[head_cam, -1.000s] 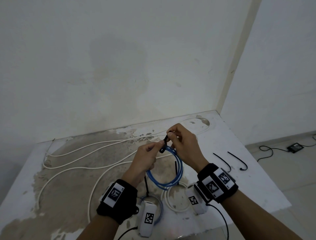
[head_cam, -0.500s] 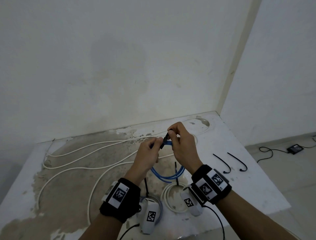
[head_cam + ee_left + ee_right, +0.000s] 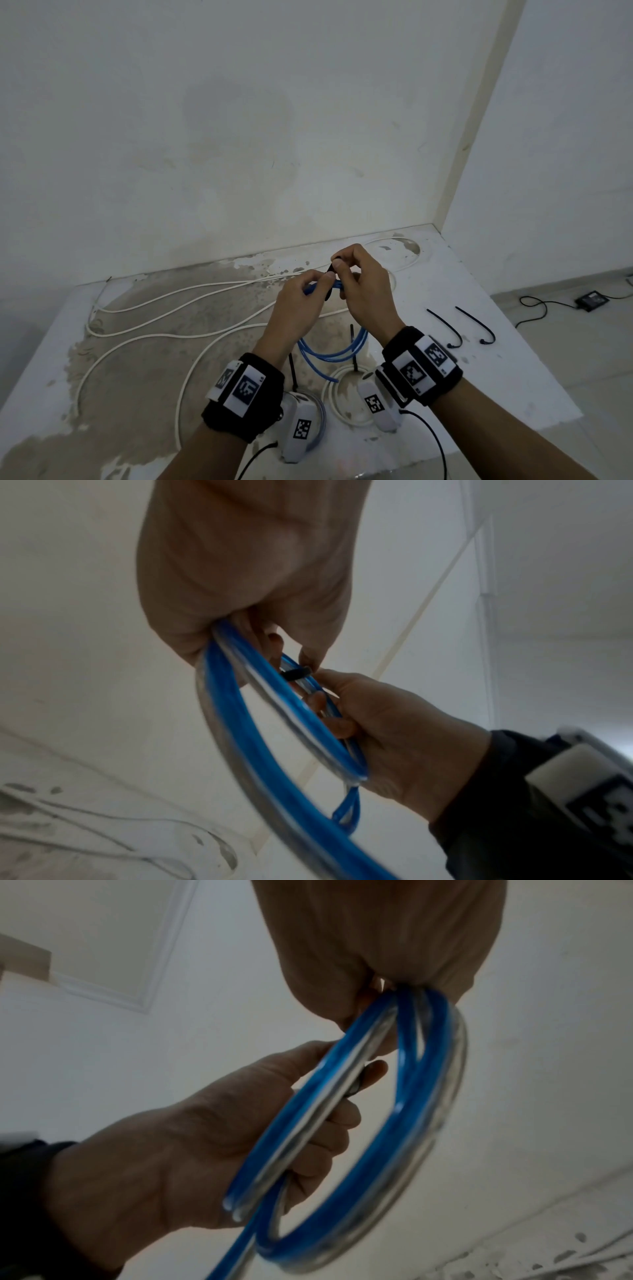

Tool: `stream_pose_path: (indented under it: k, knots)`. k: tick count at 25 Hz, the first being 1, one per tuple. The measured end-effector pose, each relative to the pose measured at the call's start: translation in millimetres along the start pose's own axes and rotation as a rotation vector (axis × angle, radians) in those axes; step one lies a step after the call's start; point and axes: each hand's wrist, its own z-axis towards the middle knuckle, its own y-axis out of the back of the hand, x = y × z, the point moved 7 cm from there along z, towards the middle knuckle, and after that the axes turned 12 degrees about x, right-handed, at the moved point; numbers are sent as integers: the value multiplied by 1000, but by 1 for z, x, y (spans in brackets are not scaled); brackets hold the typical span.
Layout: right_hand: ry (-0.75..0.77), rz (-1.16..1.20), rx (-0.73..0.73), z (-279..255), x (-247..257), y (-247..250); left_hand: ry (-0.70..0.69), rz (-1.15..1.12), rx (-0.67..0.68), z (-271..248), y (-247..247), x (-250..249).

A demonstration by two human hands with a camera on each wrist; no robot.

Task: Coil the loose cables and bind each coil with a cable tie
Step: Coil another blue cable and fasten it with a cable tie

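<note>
A blue cable coil (image 3: 329, 354) hangs between my two hands above the table (image 3: 513, 377). My left hand (image 3: 323, 279) grips the coil's top, fingers curled round its strands (image 3: 240, 653). My right hand (image 3: 337, 265) pinches a black cable tie (image 3: 331, 269) that wraps the coil there, while its lower fingers (image 3: 337, 726) curl round the blue strands. The tie (image 3: 296, 673) shows as a short black band across the coil between the two thumbs. In the right wrist view the coil (image 3: 428, 1123) hangs from my right hand (image 3: 373, 988) and crosses my left hand's palm (image 3: 205, 1137).
A long loose white cable (image 3: 154, 308) snakes over the table's left half. A small white coil (image 3: 342, 401) and a pale blue coil (image 3: 320, 421) lie near the front edge. Two spare black ties (image 3: 445, 329) (image 3: 479, 325) lie at right. A black adapter (image 3: 592, 300) sits on the floor.
My left hand has moved up and right until it meets the right hand. The blue coil now hangs lower behind the wrists, more hidden than before.
</note>
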Motion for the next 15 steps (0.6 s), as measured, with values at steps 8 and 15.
stream_pose_path:
  k: [8,15]
  knots:
    - [-192,258,0,-3,-11,3,-30,-94,-33,-2,-4,-6]
    - [-258,323,71,7,-12,16,5,-139,69,3,-12,-14]
